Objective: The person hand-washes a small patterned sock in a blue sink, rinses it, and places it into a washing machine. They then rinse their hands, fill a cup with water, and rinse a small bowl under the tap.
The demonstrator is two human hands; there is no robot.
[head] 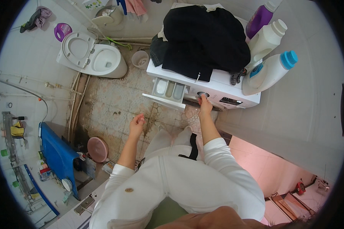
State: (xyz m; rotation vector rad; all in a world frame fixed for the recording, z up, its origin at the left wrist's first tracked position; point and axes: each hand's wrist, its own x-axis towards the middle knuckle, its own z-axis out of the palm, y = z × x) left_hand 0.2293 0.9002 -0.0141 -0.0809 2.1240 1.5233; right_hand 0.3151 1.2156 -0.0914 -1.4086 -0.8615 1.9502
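My right hand [205,104] has its fingers on the round dial [203,94] on the front panel of a white washing machine [253,98]. The detergent drawer [169,91] is pulled out and shows several compartments. My left hand [138,119] hangs over the floor below the drawer with its fingers curled; whether it holds anything small cannot be told. A pile of black clothing [203,40] covers much of the machine's top. A purple bottle [260,19], a white bottle [266,40] and a white bottle with a blue cap [268,73] stand at its right side.
A toilet [104,61] with its lid up stands at the upper left, near a small waste bin [140,59]. A pink basin [97,149] and a blue plastic panel [56,151] are at the lower left. A pale wall or door [289,114] borders the machine's right side.
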